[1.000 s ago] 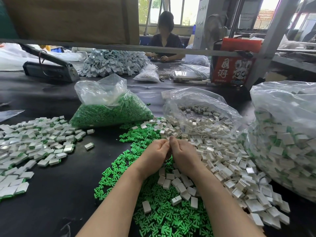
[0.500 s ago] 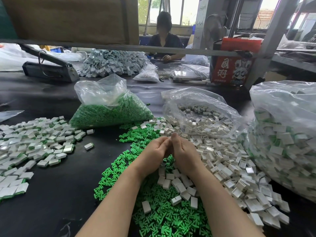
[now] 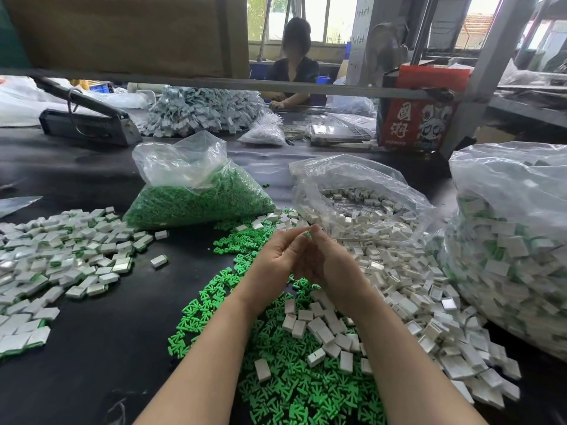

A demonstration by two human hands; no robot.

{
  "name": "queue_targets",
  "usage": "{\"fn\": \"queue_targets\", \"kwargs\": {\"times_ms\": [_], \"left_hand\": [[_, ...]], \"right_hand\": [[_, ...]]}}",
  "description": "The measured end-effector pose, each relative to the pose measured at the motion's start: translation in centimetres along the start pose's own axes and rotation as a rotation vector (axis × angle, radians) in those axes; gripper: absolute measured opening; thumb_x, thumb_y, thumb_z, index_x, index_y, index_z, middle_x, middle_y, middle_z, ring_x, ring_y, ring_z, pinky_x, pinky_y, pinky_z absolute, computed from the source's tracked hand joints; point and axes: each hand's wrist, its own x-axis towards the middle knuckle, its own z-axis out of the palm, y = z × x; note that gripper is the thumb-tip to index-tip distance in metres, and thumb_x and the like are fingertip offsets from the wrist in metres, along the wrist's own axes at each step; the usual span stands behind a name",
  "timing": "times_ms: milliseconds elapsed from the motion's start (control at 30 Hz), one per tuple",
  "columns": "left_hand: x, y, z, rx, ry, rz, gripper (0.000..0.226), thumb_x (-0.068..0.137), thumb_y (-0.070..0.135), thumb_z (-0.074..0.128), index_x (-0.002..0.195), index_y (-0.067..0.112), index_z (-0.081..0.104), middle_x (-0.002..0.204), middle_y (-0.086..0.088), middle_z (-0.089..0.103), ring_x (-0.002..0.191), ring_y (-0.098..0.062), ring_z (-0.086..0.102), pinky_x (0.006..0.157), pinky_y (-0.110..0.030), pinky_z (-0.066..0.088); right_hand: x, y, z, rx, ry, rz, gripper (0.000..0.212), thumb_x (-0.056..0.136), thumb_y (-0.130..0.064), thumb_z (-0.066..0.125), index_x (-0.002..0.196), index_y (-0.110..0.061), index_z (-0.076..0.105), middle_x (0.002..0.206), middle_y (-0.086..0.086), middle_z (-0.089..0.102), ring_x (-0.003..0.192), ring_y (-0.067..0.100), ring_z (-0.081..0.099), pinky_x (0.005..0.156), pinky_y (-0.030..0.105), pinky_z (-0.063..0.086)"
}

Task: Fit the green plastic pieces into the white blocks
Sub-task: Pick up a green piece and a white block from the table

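Observation:
My left hand [image 3: 280, 256] and my right hand [image 3: 329, 263] meet above the middle of the table, fingertips pinched together on a small white block [image 3: 306, 233] that is mostly hidden by the fingers. Under my wrists lies a spread of loose green plastic pieces [image 3: 276, 384] with several white blocks [image 3: 319, 328] on top. A wider heap of empty white blocks [image 3: 408, 280] runs to the right. Blocks showing green edges lie in a pile at the left [image 3: 61, 256].
A clear bag of green pieces [image 3: 199, 197] stands behind the hands, an open bag of white blocks [image 3: 362, 197] beside it, a large full bag [image 3: 509, 240] at the right. A person [image 3: 293, 75] sits across the black table [image 3: 92, 348]. A red carton [image 3: 414, 118] stands far right.
Both hands rose slightly and moved away from me, and the left hand's fingers have loosened while the fingertips stay pinched together.

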Motion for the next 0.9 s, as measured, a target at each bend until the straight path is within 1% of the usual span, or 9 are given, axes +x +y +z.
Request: {"fn": "queue_targets", "kwargs": {"times_ms": [133, 267, 400, 467, 533, 600, 667, 733, 900], "left_hand": [[0.3, 0.8, 0.3, 0.033, 0.089, 0.093, 0.012, 0.091, 0.024, 0.059, 0.096, 0.026, 0.07, 0.073, 0.001, 0.069, 0.057, -0.013, 0.061, 0.051, -0.024, 0.049], [0.3, 1.1, 0.4, 0.037, 0.16, 0.108, 0.013, 0.084, 0.02, 0.061, 0.081, 0.027, 0.072, 0.061, -0.001, 0.066, 0.049, -0.015, 0.058, 0.047, -0.027, 0.048], [0.3, 1.3, 0.6, 0.022, 0.208, 0.071, 0.015, 0.078, 0.017, 0.062, 0.072, 0.028, 0.07, 0.056, 0.0, 0.065, 0.044, -0.012, 0.057, 0.044, -0.022, 0.046], [0.4, 1.4, 0.8, 0.039, 0.231, 0.064, 0.015, 0.075, 0.018, 0.063, 0.069, 0.029, 0.071, 0.053, 0.002, 0.063, 0.043, -0.009, 0.055, 0.043, -0.021, 0.045], [0.4, 1.4, 0.9, 0.06, 0.249, 0.061, 0.013, 0.073, 0.02, 0.063, 0.07, 0.03, 0.071, 0.05, 0.003, 0.061, 0.043, -0.009, 0.052, 0.044, -0.021, 0.044], [0.5, 1.4, 0.9, 0.061, 0.253, 0.063, 0.016, 0.073, 0.02, 0.062, 0.071, 0.032, 0.073, 0.05, 0.006, 0.061, 0.044, -0.005, 0.052, 0.045, -0.02, 0.044], [0.4, 1.4, 0.9, 0.041, 0.242, 0.065, 0.02, 0.075, 0.017, 0.061, 0.071, 0.032, 0.074, 0.05, 0.008, 0.062, 0.045, -0.002, 0.054, 0.046, -0.016, 0.044], [0.4, 1.5, 0.9, 0.019, 0.231, 0.06, 0.021, 0.076, 0.015, 0.06, 0.07, 0.029, 0.074, 0.05, 0.008, 0.061, 0.045, -0.001, 0.055, 0.046, -0.016, 0.045], [0.6, 1.5, 0.9, 0.007, 0.227, 0.028, 0.018, 0.073, 0.015, 0.06, 0.068, 0.026, 0.074, 0.049, 0.009, 0.058, 0.046, -0.003, 0.052, 0.047, -0.017, 0.044]], "right_hand": [[-0.2, -0.5, -0.2, 0.01, -0.013, -0.005, 0.053, 0.094, -0.053, 0.039, 0.094, -0.01, 0.07, 0.067, 0.005, 0.057, 0.06, 0.015, 0.049, 0.057, 0.028, 0.033], [-0.3, -0.8, -0.1, -0.015, -0.019, -0.009, 0.07, 0.092, -0.053, 0.041, 0.117, 0.01, 0.057, 0.07, 0.008, 0.057, 0.063, 0.019, 0.047, 0.059, 0.031, 0.032], [-0.5, -1.0, 0.1, -0.026, 0.005, -0.021, 0.069, 0.092, -0.05, 0.044, 0.117, 0.014, 0.053, 0.083, 0.023, 0.057, 0.078, 0.033, 0.043, 0.069, 0.044, 0.03], [-0.5, -0.9, -0.1, 0.008, 0.021, -0.015, 0.063, 0.094, -0.045, 0.048, 0.115, 0.013, 0.054, 0.079, 0.02, 0.059, 0.074, 0.031, 0.046, 0.07, 0.045, 0.032], [-0.5, -0.9, -0.1, 0.035, 0.036, -0.018, 0.056, 0.093, -0.044, 0.053, 0.113, 0.008, 0.06, 0.072, 0.01, 0.061, 0.068, 0.026, 0.048, 0.065, 0.038, 0.033], [-0.5, -1.0, 0.0, 0.099, 0.035, -0.025, 0.051, 0.085, -0.047, 0.059, 0.11, -0.003, 0.068, 0.081, 0.018, 0.062, 0.078, 0.031, 0.047, 0.073, 0.042, 0.034], [-0.6, -1.1, 0.1, 0.162, 0.019, -0.031, 0.046, 0.08, -0.048, 0.062, 0.107, -0.013, 0.073, 0.095, 0.027, 0.057, 0.093, 0.035, 0.043, 0.084, 0.046, 0.029], [-0.7, -1.2, 0.1, 0.179, -0.007, -0.035, 0.04, 0.084, -0.044, 0.06, 0.109, -0.017, 0.074, 0.096, 0.026, 0.055, 0.095, 0.035, 0.04, 0.085, 0.047, 0.027], [-0.7, -1.1, -0.3, 0.183, 0.001, -0.025, 0.049, 0.09, -0.032, 0.057, 0.119, 0.007, 0.059, 0.093, 0.022, 0.055, 0.094, 0.035, 0.037, 0.078, 0.038, 0.03]]}}
